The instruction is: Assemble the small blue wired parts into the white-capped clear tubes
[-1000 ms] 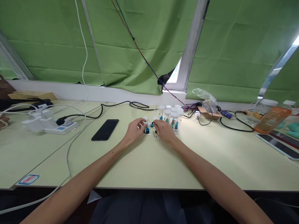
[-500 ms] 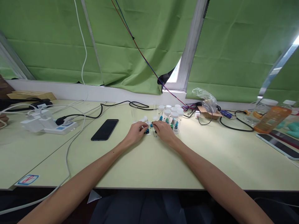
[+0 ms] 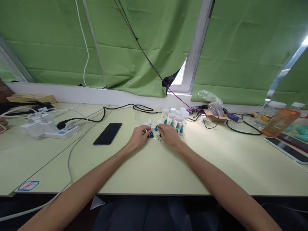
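My left hand (image 3: 139, 136) is closed, thumb and fingers pinched at a thin dark rod (image 3: 150, 124) that rises from a small blue and black part (image 3: 151, 135). My right hand (image 3: 169, 134) is also closed, its fingertips pressed together beside a small blue piece (image 3: 156, 129); what they hold is too small to make out. Thin pins (image 3: 158, 136) lie on the table between the hands. Just beyond my right hand stands a cluster of clear vials with white caps (image 3: 179, 118), with blue and green parts inside. Small white caps sit behind the left fingertips.
A black phone (image 3: 107, 134) lies left of my hands. Farther left is a white power strip (image 3: 60, 133) with cables. On the right are an open cardboard box (image 3: 214, 116), an orange bottle (image 3: 280, 123), a clear jar (image 3: 269, 114) and a white-framed phone (image 3: 286, 150).
My left fingertips have shifted slightly left, away from the right hand, and the thin rod shows more upright between them. My right hand has hardly moved.
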`<control>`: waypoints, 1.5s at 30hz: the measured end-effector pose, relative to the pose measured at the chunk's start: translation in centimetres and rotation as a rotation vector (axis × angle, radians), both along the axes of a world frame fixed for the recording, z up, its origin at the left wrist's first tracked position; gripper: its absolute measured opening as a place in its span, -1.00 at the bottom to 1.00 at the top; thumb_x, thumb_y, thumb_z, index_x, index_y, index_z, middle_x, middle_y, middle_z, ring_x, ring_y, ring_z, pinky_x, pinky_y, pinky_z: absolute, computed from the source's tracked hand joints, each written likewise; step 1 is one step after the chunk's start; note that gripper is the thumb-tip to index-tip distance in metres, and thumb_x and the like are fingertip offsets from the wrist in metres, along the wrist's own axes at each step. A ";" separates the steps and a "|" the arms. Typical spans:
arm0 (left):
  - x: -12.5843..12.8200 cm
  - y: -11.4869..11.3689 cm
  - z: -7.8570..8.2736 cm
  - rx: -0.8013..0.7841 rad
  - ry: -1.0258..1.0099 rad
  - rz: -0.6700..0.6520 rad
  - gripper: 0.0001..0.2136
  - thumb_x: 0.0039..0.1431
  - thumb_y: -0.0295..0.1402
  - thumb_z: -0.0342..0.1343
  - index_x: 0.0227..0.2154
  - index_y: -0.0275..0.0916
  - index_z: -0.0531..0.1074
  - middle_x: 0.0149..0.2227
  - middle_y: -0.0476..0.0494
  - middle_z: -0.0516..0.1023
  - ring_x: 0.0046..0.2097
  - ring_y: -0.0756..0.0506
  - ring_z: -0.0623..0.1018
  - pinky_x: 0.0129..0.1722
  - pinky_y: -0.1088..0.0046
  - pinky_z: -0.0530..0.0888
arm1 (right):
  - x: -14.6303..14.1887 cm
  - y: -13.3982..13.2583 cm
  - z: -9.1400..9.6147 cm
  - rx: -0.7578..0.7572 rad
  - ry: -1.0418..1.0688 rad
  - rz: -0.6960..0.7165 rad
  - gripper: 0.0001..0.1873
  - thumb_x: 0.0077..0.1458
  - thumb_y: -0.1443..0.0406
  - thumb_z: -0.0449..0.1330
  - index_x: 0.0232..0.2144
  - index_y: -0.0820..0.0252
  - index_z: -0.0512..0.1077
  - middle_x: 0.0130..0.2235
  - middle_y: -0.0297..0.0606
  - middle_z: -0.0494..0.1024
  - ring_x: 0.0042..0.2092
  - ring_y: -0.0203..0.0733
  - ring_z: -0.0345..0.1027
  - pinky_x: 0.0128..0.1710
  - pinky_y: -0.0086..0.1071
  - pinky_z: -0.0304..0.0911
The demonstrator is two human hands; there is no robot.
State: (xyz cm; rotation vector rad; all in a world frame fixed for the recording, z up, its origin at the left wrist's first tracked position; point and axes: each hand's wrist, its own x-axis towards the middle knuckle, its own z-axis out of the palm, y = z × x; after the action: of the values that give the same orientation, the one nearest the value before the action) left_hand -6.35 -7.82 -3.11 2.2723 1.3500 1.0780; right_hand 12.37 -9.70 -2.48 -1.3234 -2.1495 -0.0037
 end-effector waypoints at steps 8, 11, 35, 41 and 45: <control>0.3 -0.1 -0.2 0.016 -0.004 -0.045 -0.75 0.19 -0.21 0.01 -0.34 -0.22 0.54 -0.31 -0.16 0.59 -0.32 -0.09 0.48 -0.27 0.39 0.43 | -0.3 -0.4 -0.1 0.047 0.194 0.102 -0.65 0.36 0.17 -0.03 0.08 0.18 0.32 -0.15 -0.18 0.57 -0.14 -0.17 0.44 -0.18 -0.38 0.23; 0.4 -0.2 -0.2 0.016 0.011 -0.081 -0.73 0.21 -0.20 -0.01 -0.32 -0.22 0.55 -0.28 -0.17 0.59 -0.29 -0.10 0.49 -0.26 0.38 0.43 | -0.3 -0.4 -0.3 0.053 0.206 0.145 -0.65 0.35 0.20 -0.02 0.09 0.19 0.31 -0.15 -0.17 0.57 -0.12 -0.16 0.44 -0.15 -0.37 0.24; 0.6 -0.8 0.0 0.023 0.111 -0.190 -0.73 0.21 -0.31 -0.04 -0.25 -0.19 0.58 -0.32 -0.14 0.53 -0.36 -0.08 0.44 -0.32 0.39 0.37 | -0.5 -0.1 -0.9 -0.031 0.342 0.164 -0.77 0.28 0.15 0.06 -0.19 0.15 0.41 -0.33 -0.32 0.58 -0.41 -0.30 0.34 -0.31 -0.43 0.19; 0.6 -0.8 0.1 0.029 0.121 -0.181 -0.76 0.19 -0.31 -0.01 -0.30 -0.19 0.58 -0.36 -0.10 0.50 -0.37 -0.06 0.44 -0.33 0.42 0.37 | -0.6 0.0 -1.0 -0.048 0.374 0.188 -0.81 0.24 0.17 0.09 -0.26 0.16 0.40 -0.37 -0.34 0.54 -0.48 -0.34 0.28 -0.37 -0.44 0.17; 0.3 -0.9 0.6 0.029 0.095 -0.210 -0.77 0.18 -0.31 0.01 -0.30 -0.20 0.57 -0.32 -0.10 0.53 -0.38 -0.04 0.43 -0.38 0.44 0.35 | -0.6 0.1 -1.0 -0.051 0.417 0.193 -0.79 0.22 0.15 0.07 -0.31 0.16 0.38 -0.38 -0.34 0.52 -0.49 -0.34 0.25 -0.39 -0.44 0.16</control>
State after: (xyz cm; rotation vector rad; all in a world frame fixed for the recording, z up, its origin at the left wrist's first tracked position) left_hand -6.06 -8.69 -2.53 2.4498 1.1036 0.9365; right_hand 11.80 -9.62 -3.50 -1.0301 -1.9151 0.3741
